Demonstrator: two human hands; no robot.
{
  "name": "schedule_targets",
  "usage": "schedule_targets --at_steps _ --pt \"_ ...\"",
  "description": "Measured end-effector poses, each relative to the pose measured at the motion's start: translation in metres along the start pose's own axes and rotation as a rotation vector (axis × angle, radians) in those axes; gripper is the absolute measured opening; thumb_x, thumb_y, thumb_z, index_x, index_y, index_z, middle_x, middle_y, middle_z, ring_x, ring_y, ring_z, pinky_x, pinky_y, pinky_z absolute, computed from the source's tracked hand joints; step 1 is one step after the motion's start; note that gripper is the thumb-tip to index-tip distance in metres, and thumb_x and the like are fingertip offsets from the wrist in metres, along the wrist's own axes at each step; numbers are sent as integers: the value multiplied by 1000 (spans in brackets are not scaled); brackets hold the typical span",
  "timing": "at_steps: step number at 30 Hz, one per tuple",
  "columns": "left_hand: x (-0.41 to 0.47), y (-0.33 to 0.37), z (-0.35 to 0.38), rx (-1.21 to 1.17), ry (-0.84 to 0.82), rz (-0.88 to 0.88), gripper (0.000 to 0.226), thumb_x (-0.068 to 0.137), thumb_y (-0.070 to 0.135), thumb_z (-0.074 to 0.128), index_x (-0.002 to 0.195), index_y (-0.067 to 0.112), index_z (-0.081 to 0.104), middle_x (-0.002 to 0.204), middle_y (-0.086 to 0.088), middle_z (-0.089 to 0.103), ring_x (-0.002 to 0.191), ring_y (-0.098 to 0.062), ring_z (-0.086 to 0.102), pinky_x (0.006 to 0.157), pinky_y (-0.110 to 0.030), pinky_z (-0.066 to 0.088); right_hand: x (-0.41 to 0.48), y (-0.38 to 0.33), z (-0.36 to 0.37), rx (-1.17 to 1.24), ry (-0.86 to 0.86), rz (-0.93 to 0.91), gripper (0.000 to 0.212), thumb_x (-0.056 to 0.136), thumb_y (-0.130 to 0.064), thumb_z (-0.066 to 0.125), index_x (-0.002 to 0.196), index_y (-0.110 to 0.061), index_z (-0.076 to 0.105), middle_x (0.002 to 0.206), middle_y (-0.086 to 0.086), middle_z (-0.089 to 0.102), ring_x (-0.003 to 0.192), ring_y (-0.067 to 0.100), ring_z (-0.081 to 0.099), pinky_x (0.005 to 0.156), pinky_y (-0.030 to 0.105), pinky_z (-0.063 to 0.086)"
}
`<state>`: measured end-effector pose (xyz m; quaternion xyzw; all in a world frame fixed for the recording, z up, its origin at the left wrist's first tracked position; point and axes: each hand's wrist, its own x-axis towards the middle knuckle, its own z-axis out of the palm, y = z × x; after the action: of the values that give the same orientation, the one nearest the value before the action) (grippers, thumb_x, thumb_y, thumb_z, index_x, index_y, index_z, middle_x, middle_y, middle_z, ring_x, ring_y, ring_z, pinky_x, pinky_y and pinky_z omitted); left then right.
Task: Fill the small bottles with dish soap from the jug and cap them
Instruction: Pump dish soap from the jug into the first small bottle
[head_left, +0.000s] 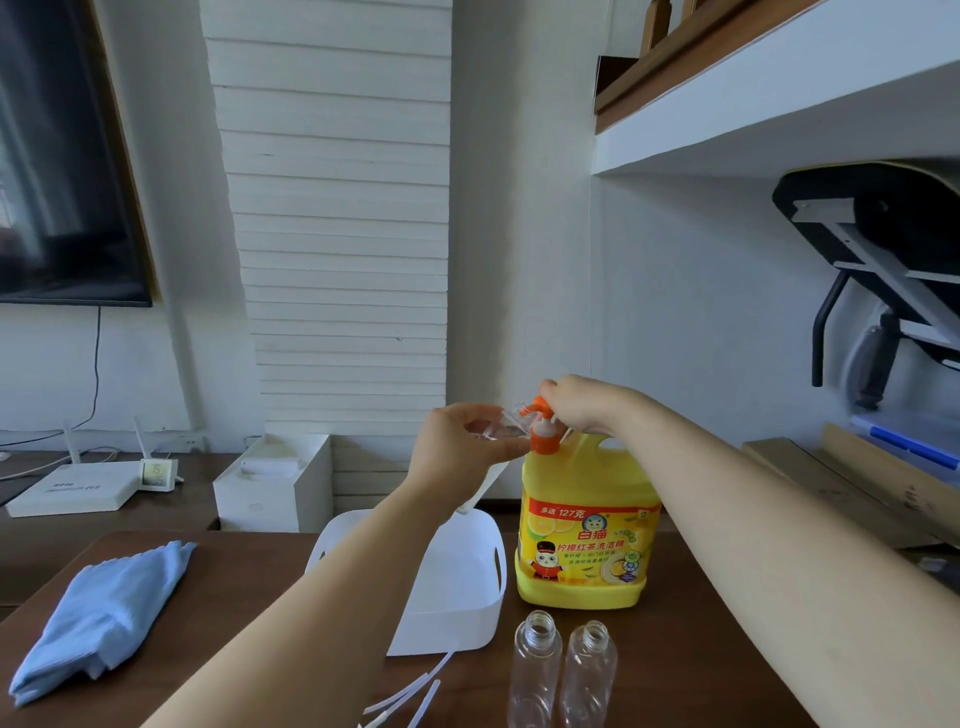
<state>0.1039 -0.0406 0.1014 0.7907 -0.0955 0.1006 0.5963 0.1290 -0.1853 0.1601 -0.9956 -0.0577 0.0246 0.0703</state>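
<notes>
Yellow plastic jug (587, 525) on the brown bench (234, 571): right hand (574, 410) curls over its orange pump (544, 434); left hand (462, 447) grips a clear bottle (506, 428) at the spout.

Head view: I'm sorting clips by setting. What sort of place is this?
Probably a home living room: a large dark wall-mounted screen, a flat white router with upright antennas on a low dark cabinet, and a yellow plastic dish soap jug on a brown wooden table.

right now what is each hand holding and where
The left hand holds a small clear bottle by its body. The right hand curls over the top of the orange pump on the jug.
</notes>
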Motion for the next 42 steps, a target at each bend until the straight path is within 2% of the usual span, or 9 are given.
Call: schedule_targets --at_steps 6,11,15,18,21,23,27,31,42 --pt "0 -3 0 -22 2 -9 48 66 26 85 109 12 69 97 1 69 90 -14 64 74 -24 45 1 -1 3 12 0 14 24 100 -20 40 119 -6 43 103 10 44 95 23 44 83 32 39" --pt "1 -5 1 9 -5 15 46 68 27 83 110 14 68 96 5 65 83 -5 59 64 -16 41 5 2 7 -124 -1 -4 42 99 -31 44 131 -4 36 107 12 46 95 20 45 79 29 40" --pt "-2 -10 1 19 -18 7 48 70 24 82 114 14 66 104 2 66 93 -13 61 76 -22 43 3 -1 13 -168 0 3 45 101 -30 39 137 -3 32 127 16 50 109 24 51 81 28 40" --pt "-4 -10 0 15 -24 10 31 72 23 81 100 18 69 90 10 65 87 -8 60 70 -18 42 1 -3 11 -167 -6 6 44 102 -29 37 138 -3 32 128 16 50 110 24 51 86 29 43" --pt "-4 -6 0 -3 -31 13 26 71 22 82 93 22 69 83 15 61 78 2 56 63 -13 39 0 -2 5 -86 -28 9 27 101 -24 38 120 -6 41 115 15 50 99 23 47 82 31 38" --pt "-3 -3 -1 -23 -25 14 24 70 22 82 89 24 68 82 14 62 79 -2 59 65 -16 43 -2 -2 0 -4 -17 18 10 101 -19 36 103 -9 37 100 12 44 92 23 41 80 30 34" --pt "-1 1 -2 -28 -12 8 33 67 22 84 97 19 69 87 9 65 86 -11 63 71 -24 47 -3 -3 -1 66 -9 24 7 101 -15 36 99 -10 32 77 4 37 91 24 38 79 30 33" --pt "-2 1 -1 -42 -14 1 32 68 23 84 96 20 67 83 13 62 80 -5 59 65 -19 43 -3 -5 0 57 -11 15 10 100 -15 37 108 -10 40 100 12 42 93 25 40 80 31 35" --pt "-3 -5 1 -22 -14 12 37 69 24 82 103 19 67 90 10 62 84 -7 58 67 -19 41 7 0 8 -209 -10 -19 44 99 -31 44 132 -2 37 113 15 51 96 22 48 77 28 38"
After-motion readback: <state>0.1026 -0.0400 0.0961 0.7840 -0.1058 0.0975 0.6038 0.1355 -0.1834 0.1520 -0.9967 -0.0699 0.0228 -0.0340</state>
